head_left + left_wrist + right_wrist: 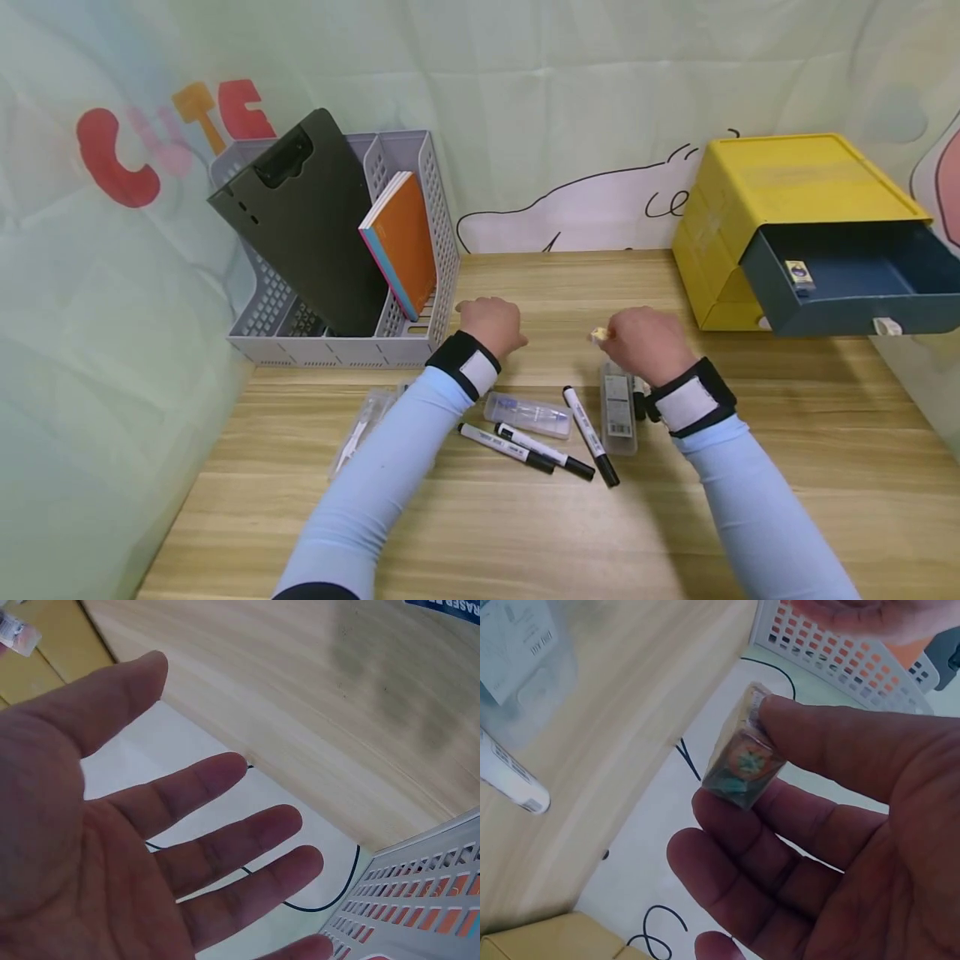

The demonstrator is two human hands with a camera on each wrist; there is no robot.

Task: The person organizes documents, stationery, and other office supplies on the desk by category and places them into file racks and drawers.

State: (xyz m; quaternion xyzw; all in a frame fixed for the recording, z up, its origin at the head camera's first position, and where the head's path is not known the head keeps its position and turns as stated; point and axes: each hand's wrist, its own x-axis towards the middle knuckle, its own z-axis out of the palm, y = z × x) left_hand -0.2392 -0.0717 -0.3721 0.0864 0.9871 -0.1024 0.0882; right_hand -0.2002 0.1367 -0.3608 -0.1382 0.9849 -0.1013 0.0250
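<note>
Three markers point(525, 447), one held eraser point(739, 769)

On your table point(787, 467), the file rack point(420, 250) stands at the back left with a clipboard point(315, 225) and a notebook point(401, 242) in it. The drawer box point(787, 208) sits at the back right, its drawer point(855, 283) pulled out. Three markers point(551, 450) lie in front, between two clear cases point(618, 408).
</note>
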